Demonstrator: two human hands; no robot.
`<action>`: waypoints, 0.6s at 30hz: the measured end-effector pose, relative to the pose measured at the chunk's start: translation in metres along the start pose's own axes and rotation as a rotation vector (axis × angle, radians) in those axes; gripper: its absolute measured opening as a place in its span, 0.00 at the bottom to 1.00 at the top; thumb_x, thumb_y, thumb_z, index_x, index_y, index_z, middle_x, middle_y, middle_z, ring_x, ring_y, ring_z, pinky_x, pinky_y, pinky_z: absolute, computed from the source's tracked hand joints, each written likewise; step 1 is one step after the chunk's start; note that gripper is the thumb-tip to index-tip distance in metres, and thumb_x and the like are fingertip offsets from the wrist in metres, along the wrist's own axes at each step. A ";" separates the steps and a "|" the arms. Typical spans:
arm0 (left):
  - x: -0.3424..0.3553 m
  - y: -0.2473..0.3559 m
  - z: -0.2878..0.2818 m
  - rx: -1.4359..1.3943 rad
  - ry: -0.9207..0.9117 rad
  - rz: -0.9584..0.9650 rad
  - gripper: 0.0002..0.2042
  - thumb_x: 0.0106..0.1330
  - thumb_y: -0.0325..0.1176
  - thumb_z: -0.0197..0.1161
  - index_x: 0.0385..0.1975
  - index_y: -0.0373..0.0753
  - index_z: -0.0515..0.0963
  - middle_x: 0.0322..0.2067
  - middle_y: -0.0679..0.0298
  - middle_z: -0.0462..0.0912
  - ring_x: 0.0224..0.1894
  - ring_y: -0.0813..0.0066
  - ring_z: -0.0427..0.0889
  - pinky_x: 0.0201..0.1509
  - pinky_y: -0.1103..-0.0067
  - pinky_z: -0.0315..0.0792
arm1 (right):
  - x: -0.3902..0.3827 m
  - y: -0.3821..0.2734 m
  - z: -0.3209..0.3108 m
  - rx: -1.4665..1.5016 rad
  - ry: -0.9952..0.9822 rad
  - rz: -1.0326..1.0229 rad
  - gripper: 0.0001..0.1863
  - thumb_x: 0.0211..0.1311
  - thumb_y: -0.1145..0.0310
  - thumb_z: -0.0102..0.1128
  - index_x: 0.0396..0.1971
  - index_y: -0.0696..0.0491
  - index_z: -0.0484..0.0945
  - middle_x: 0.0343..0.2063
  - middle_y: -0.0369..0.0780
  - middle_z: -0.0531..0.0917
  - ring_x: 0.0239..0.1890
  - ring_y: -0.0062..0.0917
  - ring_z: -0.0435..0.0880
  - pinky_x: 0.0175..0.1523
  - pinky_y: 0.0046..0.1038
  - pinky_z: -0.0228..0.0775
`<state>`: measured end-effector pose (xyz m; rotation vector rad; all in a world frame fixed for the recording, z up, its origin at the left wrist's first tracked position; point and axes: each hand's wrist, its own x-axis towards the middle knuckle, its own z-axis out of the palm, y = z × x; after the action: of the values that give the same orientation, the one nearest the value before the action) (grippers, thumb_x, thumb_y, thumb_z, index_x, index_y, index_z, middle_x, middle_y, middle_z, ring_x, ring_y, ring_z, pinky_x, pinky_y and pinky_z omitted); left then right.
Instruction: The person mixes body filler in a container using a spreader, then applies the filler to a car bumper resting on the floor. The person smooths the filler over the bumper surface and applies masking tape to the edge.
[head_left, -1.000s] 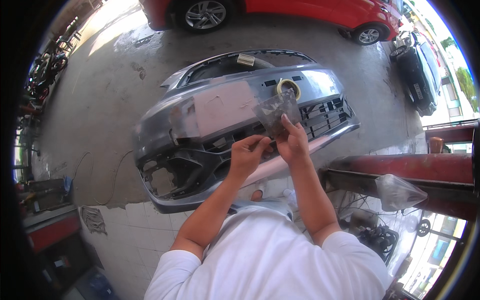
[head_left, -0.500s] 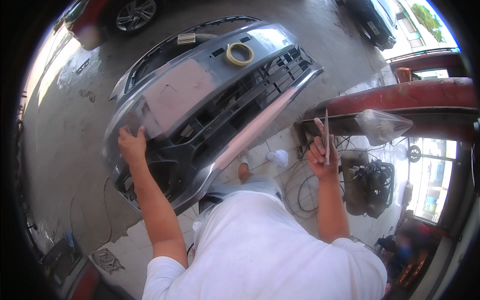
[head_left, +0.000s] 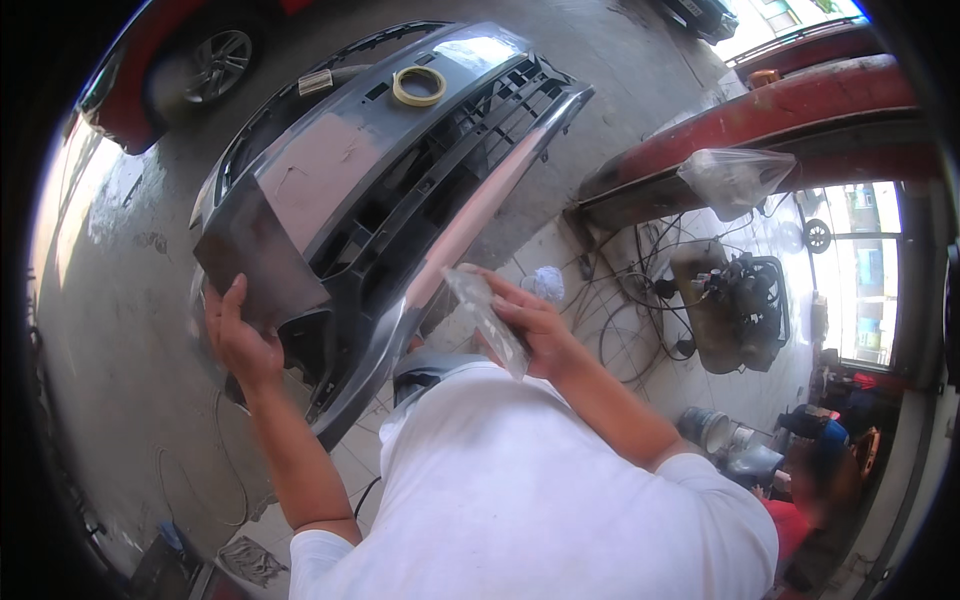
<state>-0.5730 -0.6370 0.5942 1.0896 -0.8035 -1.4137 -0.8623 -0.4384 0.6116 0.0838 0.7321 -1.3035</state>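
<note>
A dark grey car bumper [head_left: 455,90] lies ahead, patched with pink filler [head_left: 325,170] on top and along its lower edge. My left hand [head_left: 245,345] grips a dark rectangular sheet of sandpaper [head_left: 255,250] by its near edge, fingers behind and thumb in front. The sheet is tilted up over the bumper's near left end and hides part of it. Before my chest, my right hand [head_left: 535,325] is closed on a flat, dusty grey pad [head_left: 485,315], which has pale smears. A roll of masking tape [head_left: 419,87] rests on the bumper.
A small ribbed block [head_left: 315,82] sits on the bumper's far edge. To the right are a red beam [head_left: 760,120] with a plastic bag [head_left: 735,180], a compressor [head_left: 735,305] and loose hoses. Buckets [head_left: 705,428] and a person in red [head_left: 795,520] are lower right. A red car [head_left: 130,110] stands far left.
My left hand has lifted the sheet off the bumper toward me. My right hand has come down and left to my chest, turning the pad's flat face into view. The whole view has shifted.
</note>
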 end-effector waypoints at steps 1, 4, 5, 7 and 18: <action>-0.022 -0.006 0.014 -0.036 -0.052 0.023 0.23 0.72 0.26 0.60 0.67 0.32 0.73 0.55 0.56 0.83 0.55 0.66 0.83 0.59 0.73 0.77 | 0.003 0.001 -0.002 0.042 -0.193 0.099 0.32 0.78 0.61 0.58 0.77 0.49 0.62 0.31 0.34 0.76 0.25 0.20 0.75 0.26 0.22 0.75; -0.084 -0.026 0.061 -0.109 -0.105 0.062 0.23 0.72 0.24 0.58 0.67 0.32 0.72 0.54 0.57 0.83 0.54 0.67 0.83 0.59 0.74 0.77 | -0.001 0.007 -0.011 0.121 -0.432 0.286 0.26 0.80 0.57 0.51 0.72 0.45 0.66 0.23 0.31 0.66 0.20 0.16 0.65 0.20 0.23 0.61; -0.101 -0.032 0.074 -0.125 -0.107 0.076 0.23 0.72 0.24 0.58 0.68 0.31 0.71 0.54 0.57 0.83 0.54 0.68 0.83 0.59 0.74 0.77 | -0.002 0.009 -0.017 0.141 -0.461 0.330 0.23 0.81 0.55 0.48 0.70 0.43 0.68 0.21 0.30 0.62 0.19 0.15 0.61 0.18 0.24 0.56; -0.128 -0.040 0.088 -0.149 -0.121 0.084 0.23 0.73 0.24 0.57 0.68 0.31 0.71 0.54 0.57 0.83 0.53 0.69 0.83 0.58 0.76 0.77 | -0.011 0.014 -0.037 0.120 -0.476 0.408 0.16 0.81 0.50 0.47 0.56 0.38 0.77 0.19 0.28 0.63 0.17 0.15 0.60 0.18 0.23 0.54; -0.281 -0.102 0.151 0.312 -0.311 0.249 0.16 0.76 0.25 0.56 0.62 0.32 0.73 0.48 0.62 0.83 0.47 0.79 0.78 0.54 0.81 0.72 | -0.085 0.006 -0.147 0.184 -0.364 0.389 0.18 0.79 0.42 0.47 0.48 0.38 0.79 0.21 0.30 0.74 0.16 0.15 0.64 0.19 0.23 0.50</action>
<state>-0.7638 -0.3623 0.6000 0.9691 -1.3720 -1.2872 -0.9291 -0.2983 0.5409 0.1262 0.2652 -0.9724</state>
